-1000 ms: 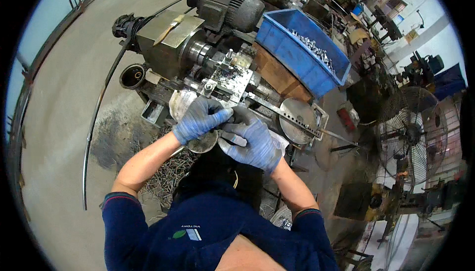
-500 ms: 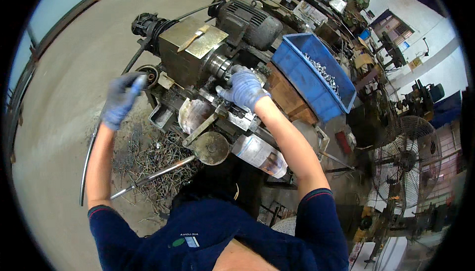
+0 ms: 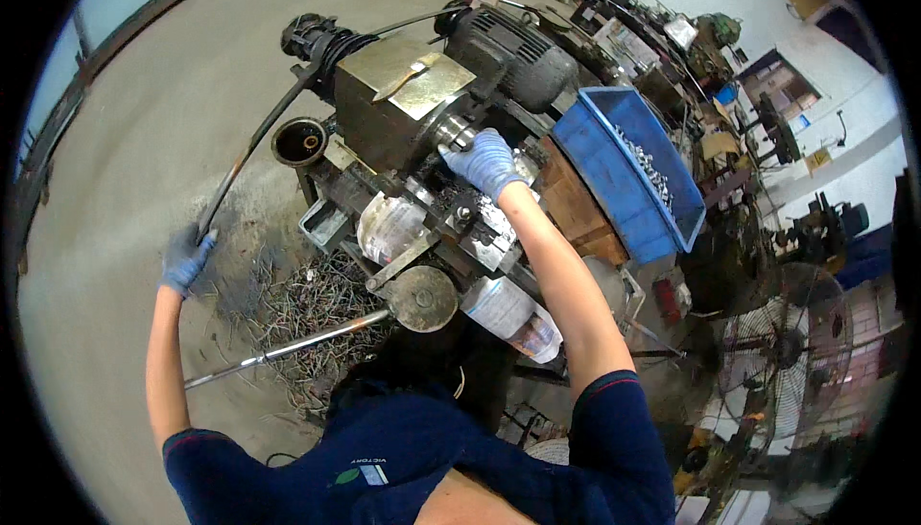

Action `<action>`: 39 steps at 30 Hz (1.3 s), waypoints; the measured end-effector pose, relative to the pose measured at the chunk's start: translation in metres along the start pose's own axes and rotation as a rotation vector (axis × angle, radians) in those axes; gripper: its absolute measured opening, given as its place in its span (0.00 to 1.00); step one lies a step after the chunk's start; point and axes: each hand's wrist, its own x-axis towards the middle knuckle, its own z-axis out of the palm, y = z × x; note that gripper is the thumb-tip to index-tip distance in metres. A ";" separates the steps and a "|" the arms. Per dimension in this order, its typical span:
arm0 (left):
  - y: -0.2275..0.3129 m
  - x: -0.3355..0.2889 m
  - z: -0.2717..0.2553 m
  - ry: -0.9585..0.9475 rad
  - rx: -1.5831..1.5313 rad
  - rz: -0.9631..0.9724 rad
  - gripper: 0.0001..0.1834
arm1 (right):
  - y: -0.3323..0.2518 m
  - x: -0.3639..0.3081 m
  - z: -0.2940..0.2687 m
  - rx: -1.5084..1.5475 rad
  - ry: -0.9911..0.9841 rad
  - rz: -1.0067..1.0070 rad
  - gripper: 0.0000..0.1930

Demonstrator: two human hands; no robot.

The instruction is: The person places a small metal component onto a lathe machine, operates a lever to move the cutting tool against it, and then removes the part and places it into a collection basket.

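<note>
My left hand [image 3: 187, 258], in a blue-grey work glove, is wrapped around the lower end of a long lever [image 3: 251, 149]. This lever slopes up to the far left end of a lathe-like machine [image 3: 389, 111]. My gloved right hand [image 3: 484, 163] is closed at the front of the round metal chuck [image 3: 449, 132]. Its fingertips touch the chuck's face, and whatever they hold is hidden by the glove. A flat brush [image 3: 408, 76] lies on top of the machine's housing. Beside the housing sits a round cup [image 3: 299, 142] with dark contents.
A blue bin [image 3: 614, 175] of small metal parts stands to the right on a wooden block [image 3: 574, 201]. Metal scraps [image 3: 312, 319] cover the floor at the near left, under a second lever [image 3: 288, 348]. A caged fan [image 3: 787, 348] stands at the right.
My left hand has moved from beside the round cup down and left onto the lever's end. My right hand stays at the chuck. The whole view has shifted slightly.
</note>
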 end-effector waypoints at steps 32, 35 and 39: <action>0.146 0.093 0.218 -0.420 0.194 0.348 0.18 | 0.123 -0.248 -0.116 0.079 0.331 0.225 0.10; 0.094 0.143 0.237 -0.348 0.394 0.454 0.13 | 0.174 -0.299 -0.105 0.095 0.375 0.360 0.11; 0.118 0.148 0.205 -0.335 0.387 0.406 0.12 | 0.237 -0.347 -0.096 0.053 0.348 0.626 0.14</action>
